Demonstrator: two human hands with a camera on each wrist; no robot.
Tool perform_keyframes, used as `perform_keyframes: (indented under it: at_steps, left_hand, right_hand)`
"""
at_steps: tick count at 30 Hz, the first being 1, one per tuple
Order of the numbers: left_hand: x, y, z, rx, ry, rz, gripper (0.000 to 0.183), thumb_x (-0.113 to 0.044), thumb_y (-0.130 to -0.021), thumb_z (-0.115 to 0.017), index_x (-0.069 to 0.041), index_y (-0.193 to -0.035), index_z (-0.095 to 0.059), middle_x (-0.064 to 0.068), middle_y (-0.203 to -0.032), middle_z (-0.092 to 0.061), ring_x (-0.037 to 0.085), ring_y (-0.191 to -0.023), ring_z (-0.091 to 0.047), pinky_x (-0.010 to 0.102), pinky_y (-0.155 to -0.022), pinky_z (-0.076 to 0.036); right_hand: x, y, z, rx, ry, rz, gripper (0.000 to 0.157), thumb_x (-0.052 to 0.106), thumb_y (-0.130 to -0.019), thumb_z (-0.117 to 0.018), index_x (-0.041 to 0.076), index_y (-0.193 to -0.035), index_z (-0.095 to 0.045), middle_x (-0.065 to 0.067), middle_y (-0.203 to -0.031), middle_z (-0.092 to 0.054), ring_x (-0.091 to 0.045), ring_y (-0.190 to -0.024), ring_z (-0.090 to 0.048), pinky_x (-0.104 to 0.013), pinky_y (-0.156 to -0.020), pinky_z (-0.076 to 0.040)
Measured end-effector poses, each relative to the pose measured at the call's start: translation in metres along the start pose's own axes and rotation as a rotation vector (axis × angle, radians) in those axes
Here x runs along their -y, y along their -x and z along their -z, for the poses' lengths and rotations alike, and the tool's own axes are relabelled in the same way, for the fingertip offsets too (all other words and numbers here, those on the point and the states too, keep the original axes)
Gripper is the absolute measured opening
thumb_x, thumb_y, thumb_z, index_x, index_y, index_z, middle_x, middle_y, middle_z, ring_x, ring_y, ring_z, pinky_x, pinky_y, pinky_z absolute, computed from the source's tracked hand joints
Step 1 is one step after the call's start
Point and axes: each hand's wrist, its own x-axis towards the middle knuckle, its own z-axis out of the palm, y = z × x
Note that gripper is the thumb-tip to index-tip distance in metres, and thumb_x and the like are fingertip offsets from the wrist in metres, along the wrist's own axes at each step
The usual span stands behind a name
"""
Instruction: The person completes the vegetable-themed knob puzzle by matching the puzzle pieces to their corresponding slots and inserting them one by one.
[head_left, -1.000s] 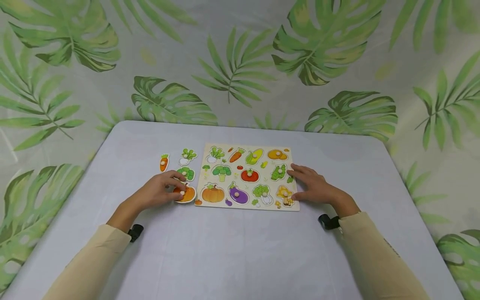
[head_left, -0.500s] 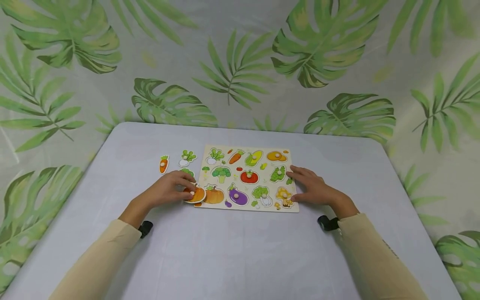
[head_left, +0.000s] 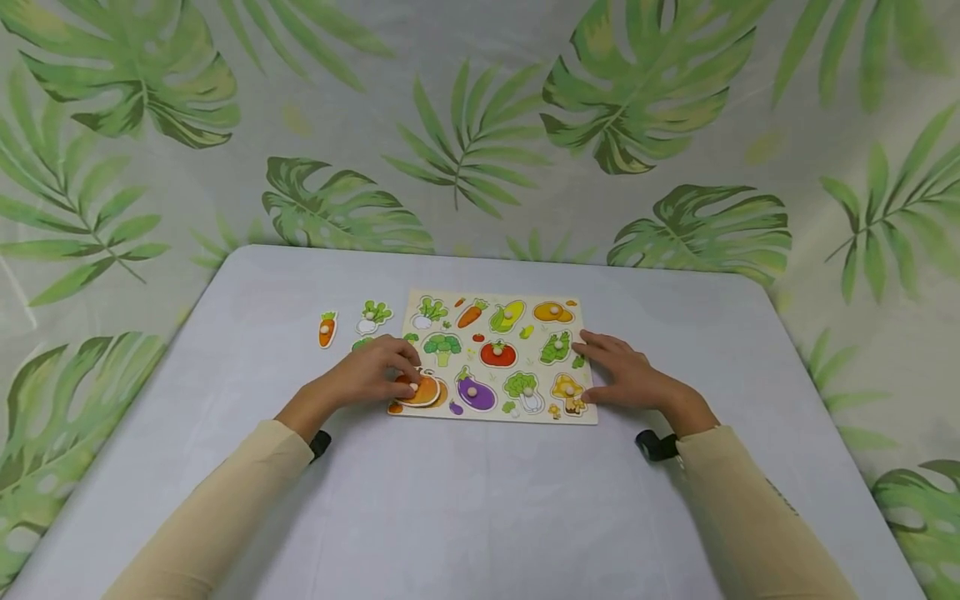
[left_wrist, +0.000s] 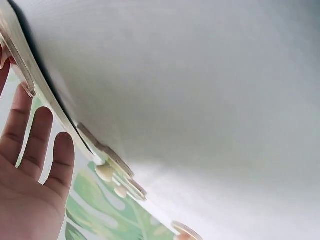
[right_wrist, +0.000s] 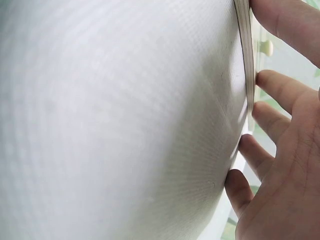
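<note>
The wooden vegetable puzzle board point(head_left: 495, 400) lies flat mid-table. My left hand point(head_left: 367, 372) pinches the pumpkin piece point(head_left: 426, 388) by its knob, over the board's pumpkin picture and a little left of it. Part of that picture shows past the piece's right side. In the left wrist view the other fingers point(left_wrist: 37, 140) of this hand reach out beside the board's edge. My right hand point(head_left: 626, 373) rests at the board's right edge with fingers spread. In the right wrist view its fingertips touch the board point(right_wrist: 244, 50) and the cloth.
Left of the board lie a carrot piece point(head_left: 327, 330), a radish piece point(head_left: 373, 317) and a broccoli piece point(head_left: 362, 342), the last mostly behind my left hand. Knobbed pieces such as the eggplant point(head_left: 480, 396) and tomato point(head_left: 498, 353) sit in the board. A leaf-print curtain point(head_left: 480, 125) hangs behind.
My left hand has carried the pumpkin piece rightward from beside the board to over its lower left corner. The right hand has stayed at the board's right edge.
</note>
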Motion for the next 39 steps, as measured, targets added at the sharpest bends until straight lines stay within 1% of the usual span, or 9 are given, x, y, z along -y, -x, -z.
perform_keyframes:
  at_steps: [4, 8, 16, 24, 35, 39]
  left_hand:
    - [-0.002, -0.004, -0.003, 0.016, -0.035, -0.021, 0.010, -0.020, -0.084, -0.079, -0.020, -0.093, -0.080, -0.002, -0.109, -0.066, 0.019, -0.103, -0.054, 0.041, -0.092, -0.049]
    - [-0.004, -0.008, -0.005, 0.027, -0.048, -0.026, 0.010, -0.021, -0.084, -0.078, -0.019, -0.094, -0.081, -0.003, -0.105, -0.063, 0.017, -0.099, -0.052, 0.037, -0.088, -0.047]
    - [-0.004, -0.011, -0.007, 0.045, -0.054, 0.013, 0.012, -0.023, -0.084, -0.079, -0.021, -0.095, -0.081, -0.004, -0.106, -0.063, 0.017, -0.103, -0.052, 0.037, -0.092, -0.048]
    - [-0.002, -0.012, -0.010, 0.046, -0.070, 0.013, 0.012, -0.024, -0.084, -0.079, -0.023, -0.096, -0.081, -0.004, -0.107, -0.065, 0.018, -0.106, -0.053, 0.039, -0.095, -0.049]
    - [-0.004, -0.012, -0.010, 0.044, -0.040, 0.031, 0.009, -0.022, -0.083, -0.080, -0.021, -0.091, -0.080, -0.003, -0.106, -0.064, 0.020, -0.106, -0.052, 0.040, -0.096, -0.049]
    - [-0.004, -0.012, -0.010, 0.042, -0.032, 0.029, 0.007, -0.021, -0.083, -0.079, -0.022, -0.090, -0.079, -0.003, -0.106, -0.064, 0.020, -0.105, -0.052, 0.039, -0.094, -0.049]
  right_hand:
    - [0.001, 0.000, 0.000, 0.004, -0.008, 0.001, 0.082, 0.036, -0.085, -0.076, 0.012, -0.153, -0.037, -0.013, -0.166, -0.019, -0.045, -0.151, -0.012, -0.076, -0.112, -0.016]
    - [0.002, 0.000, 0.001, 0.002, -0.001, 0.000, 0.082, 0.036, -0.086, -0.076, 0.012, -0.154, -0.036, -0.014, -0.166, -0.018, -0.045, -0.151, -0.013, -0.076, -0.111, -0.017]
    - [0.001, 0.000, 0.001, 0.001, 0.001, -0.001, 0.082, 0.035, -0.085, -0.076, 0.012, -0.154, -0.036, -0.014, -0.166, -0.018, -0.045, -0.151, -0.012, -0.076, -0.111, -0.017]
    - [-0.001, -0.002, -0.001, 0.002, 0.008, -0.009, 0.083, 0.037, -0.085, -0.076, 0.013, -0.154, -0.036, -0.014, -0.166, -0.018, -0.045, -0.151, -0.012, -0.077, -0.112, -0.016]
    - [0.001, -0.001, 0.000, 0.003, -0.019, -0.015, 0.083, 0.035, -0.085, -0.077, 0.012, -0.154, -0.036, -0.014, -0.166, -0.018, -0.046, -0.152, -0.011, -0.078, -0.112, -0.014]
    - [0.001, -0.001, 0.000, 0.002, -0.008, -0.021, 0.083, 0.035, -0.085, -0.076, 0.013, -0.154, -0.036, -0.014, -0.166, -0.018, -0.045, -0.152, -0.011, -0.078, -0.112, -0.015]
